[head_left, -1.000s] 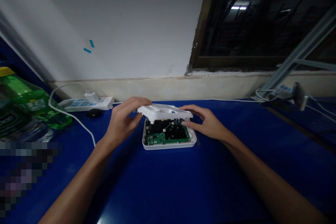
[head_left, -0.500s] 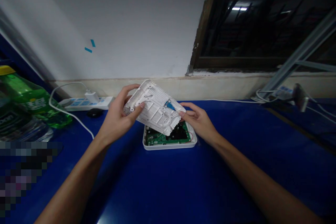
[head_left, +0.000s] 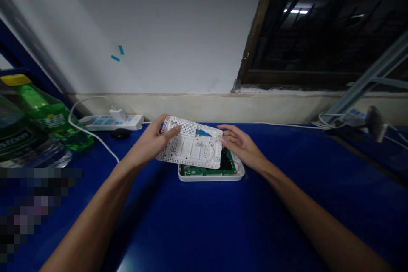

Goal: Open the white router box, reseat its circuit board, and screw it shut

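Observation:
A white perforated plastic cover (head_left: 191, 146) with a blue piece (head_left: 203, 132) near its upper edge is held tilted in the air. My left hand (head_left: 153, 138) grips its left end, thumb on the near face. My right hand (head_left: 240, 144) has its thumb and fingers closed at the cover's upper right corner; whatever is between the fingertips is too small to make out. Beneath the cover lies a white tray-like housing (head_left: 212, 177) with a green circuit board (head_left: 194, 170) and a black area inside, partly hidden by the cover.
On the blue table (head_left: 204, 225), green bottle (head_left: 52, 114) and clear bottle (head_left: 22, 136) stand at left. Behind are a power strip (head_left: 135, 122) with a white plug (head_left: 117, 114) and a black mouse-like object (head_left: 120, 133). Cables and a metal frame (head_left: 366, 74) are at right.
The cover has turned to lie more level and moved slightly lower, with its inner face now more toward the camera. My left hand has lowered with it. The view has shifted slightly.

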The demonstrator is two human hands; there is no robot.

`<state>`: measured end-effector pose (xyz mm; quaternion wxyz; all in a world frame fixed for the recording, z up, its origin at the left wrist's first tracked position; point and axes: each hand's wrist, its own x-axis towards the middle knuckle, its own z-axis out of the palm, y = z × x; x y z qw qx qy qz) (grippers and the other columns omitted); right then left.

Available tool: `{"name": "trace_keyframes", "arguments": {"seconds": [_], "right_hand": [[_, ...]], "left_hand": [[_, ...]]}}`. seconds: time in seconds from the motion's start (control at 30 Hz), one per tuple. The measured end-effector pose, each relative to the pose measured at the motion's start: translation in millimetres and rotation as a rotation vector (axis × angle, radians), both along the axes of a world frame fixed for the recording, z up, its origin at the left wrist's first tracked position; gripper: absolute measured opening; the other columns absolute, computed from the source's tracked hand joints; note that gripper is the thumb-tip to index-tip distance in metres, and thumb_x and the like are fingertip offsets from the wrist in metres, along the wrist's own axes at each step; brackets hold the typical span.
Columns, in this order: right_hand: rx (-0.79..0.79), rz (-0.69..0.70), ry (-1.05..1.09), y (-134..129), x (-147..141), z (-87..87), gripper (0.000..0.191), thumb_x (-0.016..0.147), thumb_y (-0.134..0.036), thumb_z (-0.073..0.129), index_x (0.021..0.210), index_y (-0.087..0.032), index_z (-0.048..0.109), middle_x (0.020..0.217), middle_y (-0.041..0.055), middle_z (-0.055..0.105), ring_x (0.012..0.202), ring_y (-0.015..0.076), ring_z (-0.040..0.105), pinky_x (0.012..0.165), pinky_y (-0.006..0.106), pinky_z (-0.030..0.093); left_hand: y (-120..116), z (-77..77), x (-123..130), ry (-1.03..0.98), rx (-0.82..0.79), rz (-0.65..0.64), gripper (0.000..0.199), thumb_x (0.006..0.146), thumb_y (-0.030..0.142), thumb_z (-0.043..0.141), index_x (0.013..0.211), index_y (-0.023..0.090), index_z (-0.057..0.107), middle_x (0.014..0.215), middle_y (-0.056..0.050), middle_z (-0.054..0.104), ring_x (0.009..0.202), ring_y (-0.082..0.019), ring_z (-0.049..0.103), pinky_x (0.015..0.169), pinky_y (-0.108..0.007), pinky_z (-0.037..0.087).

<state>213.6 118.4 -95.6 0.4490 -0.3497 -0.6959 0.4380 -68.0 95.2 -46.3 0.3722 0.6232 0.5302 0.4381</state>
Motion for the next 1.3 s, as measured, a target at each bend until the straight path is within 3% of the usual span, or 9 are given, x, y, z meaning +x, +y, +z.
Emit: {"name": "trace_keyframes", "arguments": {"seconds": [0.1, 0.3, 0.53, 0.77, 0.9, 1.13, 1.3], "right_hand": [[0.013, 0.011, 0.026, 0, 0, 0.6, 0.036, 0.087, -0.033, 0.068, 0.123, -0.030, 0.060, 0.114, 0.0055, 0.066, 0.099, 0.0200, 0.066, 0.089, 0.039, 0.056], [0.059, -0.015, 0.101, -1, 2, -1.4, 0.043, 0.084, -0.024, 0.070, 0.125, -0.031, 0.057, 0.132, 0.0063, 0.058, 0.094, 0.0181, 0.066, 0.085, 0.038, 0.057], [0.257, -0.111, -0.049, -3, -1, -6.5, 0.041, 0.088, -0.019, 0.065, 0.127, -0.028, 0.056, 0.128, 0.0084, 0.062, 0.091, 0.0179, 0.067, 0.081, 0.037, 0.057], [0.361, -0.222, -0.177, -9, 4, -0.9, 0.042, 0.088, -0.020, 0.066, 0.128, -0.027, 0.055, 0.122, 0.0085, 0.063, 0.092, 0.0208, 0.072, 0.087, 0.041, 0.058], [0.401, -0.230, -0.231, -11, 7, -0.4, 0.043, 0.087, -0.021, 0.067, 0.128, -0.027, 0.054, 0.106, 0.0058, 0.065, 0.089, 0.0216, 0.072, 0.087, 0.041, 0.058], [0.445, -0.246, -0.219, -8, 3, -4.8, 0.032, 0.087, -0.016, 0.062, 0.117, -0.025, 0.057, 0.103, 0.0059, 0.061, 0.086, 0.0198, 0.066, 0.081, 0.039, 0.056], [0.582, -0.214, -0.310, -19, -2, 8.5, 0.031, 0.083, -0.008, 0.058, 0.109, -0.026, 0.063, 0.113, 0.0076, 0.061, 0.106, 0.0245, 0.060, 0.093, 0.044, 0.051]], "left_hand": [[0, 2.4, -2, -0.020, 0.026, 0.036, 0.028, 0.086, 0.042, 0.069, 0.102, 0.021, 0.063, 0.091, -0.005, 0.069, 0.076, -0.020, 0.063, 0.063, -0.028, 0.048], [-3, 3.8, 3, -0.032, 0.093, 0.062, 0.024, 0.088, 0.040, 0.067, 0.101, 0.021, 0.063, 0.092, -0.004, 0.069, 0.078, -0.020, 0.063, 0.065, -0.028, 0.046], [-8, 8.4, 8, 0.080, 0.199, 0.112, 0.024, 0.090, 0.041, 0.064, 0.104, 0.020, 0.064, 0.094, -0.003, 0.068, 0.079, -0.019, 0.061, 0.067, -0.029, 0.046], [-14, 13.9, 10, 0.172, 0.302, 0.156, 0.029, 0.091, 0.041, 0.063, 0.111, 0.021, 0.063, 0.095, -0.003, 0.067, 0.080, -0.019, 0.061, 0.069, -0.029, 0.046], [-13, 13.7, 9, 0.150, 0.253, 0.146, 0.028, 0.091, 0.042, 0.063, 0.109, 0.021, 0.063, 0.093, -0.003, 0.067, 0.078, -0.019, 0.061, 0.066, -0.028, 0.045], [-12, 15.9, 5, 0.200, 0.206, 0.059, 0.026, 0.091, 0.040, 0.061, 0.112, 0.025, 0.063, 0.097, -0.003, 0.067, 0.086, -0.021, 0.061, 0.076, -0.033, 0.045], [-9, 13.5, 2, 0.058, 0.060, 0.022, 0.025, 0.089, 0.039, 0.059, 0.109, 0.025, 0.065, 0.099, -0.004, 0.069, 0.092, -0.024, 0.063, 0.079, -0.036, 0.047]]}}
